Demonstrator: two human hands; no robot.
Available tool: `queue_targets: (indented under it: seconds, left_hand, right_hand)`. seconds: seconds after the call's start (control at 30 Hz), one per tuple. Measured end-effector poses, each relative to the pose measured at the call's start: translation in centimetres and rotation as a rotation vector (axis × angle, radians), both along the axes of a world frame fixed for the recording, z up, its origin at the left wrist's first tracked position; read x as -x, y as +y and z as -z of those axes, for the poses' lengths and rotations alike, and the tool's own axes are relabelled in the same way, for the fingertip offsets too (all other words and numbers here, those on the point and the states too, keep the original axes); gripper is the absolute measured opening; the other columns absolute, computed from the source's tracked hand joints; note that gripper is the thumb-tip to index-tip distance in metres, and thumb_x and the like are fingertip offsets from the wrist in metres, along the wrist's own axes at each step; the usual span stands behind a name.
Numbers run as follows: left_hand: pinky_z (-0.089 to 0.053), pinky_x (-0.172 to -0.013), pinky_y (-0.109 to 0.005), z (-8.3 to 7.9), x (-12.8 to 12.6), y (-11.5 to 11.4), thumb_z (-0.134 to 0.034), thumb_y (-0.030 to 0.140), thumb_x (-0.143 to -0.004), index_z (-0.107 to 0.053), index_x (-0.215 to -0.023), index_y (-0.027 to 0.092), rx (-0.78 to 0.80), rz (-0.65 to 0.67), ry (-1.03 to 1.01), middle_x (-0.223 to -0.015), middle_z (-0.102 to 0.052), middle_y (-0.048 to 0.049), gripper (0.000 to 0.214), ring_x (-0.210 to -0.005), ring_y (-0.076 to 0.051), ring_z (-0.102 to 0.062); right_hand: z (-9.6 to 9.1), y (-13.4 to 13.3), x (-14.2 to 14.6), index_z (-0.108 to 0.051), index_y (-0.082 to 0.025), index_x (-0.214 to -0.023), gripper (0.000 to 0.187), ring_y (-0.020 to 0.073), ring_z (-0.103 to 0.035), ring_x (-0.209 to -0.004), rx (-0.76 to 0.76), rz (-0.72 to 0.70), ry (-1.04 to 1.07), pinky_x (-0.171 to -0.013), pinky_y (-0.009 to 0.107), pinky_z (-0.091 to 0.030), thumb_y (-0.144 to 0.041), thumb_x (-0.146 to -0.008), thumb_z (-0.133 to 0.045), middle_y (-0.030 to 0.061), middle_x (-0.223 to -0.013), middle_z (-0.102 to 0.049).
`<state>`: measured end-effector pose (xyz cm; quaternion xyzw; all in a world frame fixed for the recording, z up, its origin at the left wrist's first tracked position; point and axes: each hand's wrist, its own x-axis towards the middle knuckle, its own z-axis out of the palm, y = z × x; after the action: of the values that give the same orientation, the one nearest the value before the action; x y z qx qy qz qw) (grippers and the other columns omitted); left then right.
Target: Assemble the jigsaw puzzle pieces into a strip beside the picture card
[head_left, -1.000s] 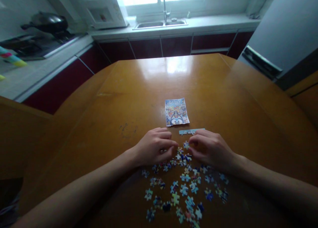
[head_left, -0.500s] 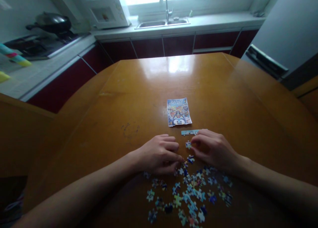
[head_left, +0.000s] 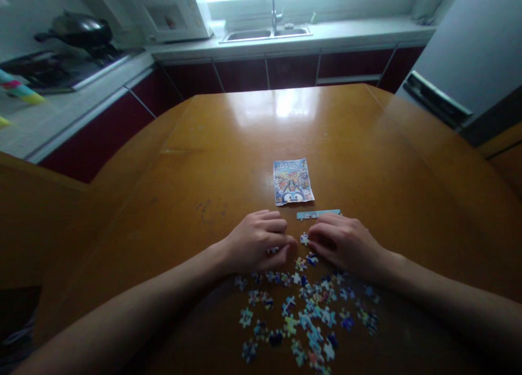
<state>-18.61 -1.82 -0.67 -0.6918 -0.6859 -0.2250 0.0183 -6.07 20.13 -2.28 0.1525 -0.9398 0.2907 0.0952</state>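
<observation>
Both my hands rest on a glossy wooden table (head_left: 228,146) above a scatter of small jigsaw pieces (head_left: 305,309). My left hand (head_left: 255,241) is curled, its fingers pinched on a puzzle piece (head_left: 272,250). My right hand (head_left: 345,243) is curled too, its fingertips closed on another small puzzle piece (head_left: 304,238). The two hands nearly meet at the fingertips. Just beyond my right hand lies a short joined strip of pale blue pieces (head_left: 318,214). Farther out lies the colourful reference picture (head_left: 292,180).
A kitchen counter with a sink and tap (head_left: 267,33) runs along the far wall under a bright window. A stove with a dark wok (head_left: 77,32) stands at the left. A grey fridge (head_left: 460,54) stands at the right.
My left hand has lifted off the heap of loose pieces and moved back up with a piece pinched in its fingers. My right hand has barely moved.
</observation>
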Motion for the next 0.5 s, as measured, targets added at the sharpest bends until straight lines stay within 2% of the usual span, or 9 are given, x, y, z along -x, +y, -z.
queue_targets:
  seconds: [0.33,0.5]
  left_hand:
    - [-0.037,-0.059,-0.032,0.17,0.14,-0.16,-0.056,0.023,-0.091,-0.073,-0.089,0.022,-0.015,-0.038,-0.022,-0.068,-0.056,-0.0005,0.017,-0.064,-0.015,-0.046]
    - [-0.037,-0.059,-0.032,0.07,0.20,-0.02,-0.056,0.023,-0.090,-0.074,-0.098,0.024,0.001,-0.004,-0.012,-0.068,-0.056,-0.0002,0.019,-0.065,-0.015,-0.047]
  right_hand:
    - [-0.03,0.52,-0.10,-0.068,-0.019,-0.088,0.015,0.0167,-0.060,-0.079,-0.002,-0.003,-0.012,-0.070,0.029,-0.046,-0.028,-0.095,-0.059,0.0041,-0.085,-0.068]
    - [-0.12,0.45,-0.13,-0.068,-0.019,-0.083,0.015,0.0163,-0.059,-0.076,-0.018,0.004,-0.023,-0.068,0.029,-0.045,-0.029,-0.093,-0.062,0.0031,-0.082,-0.067]
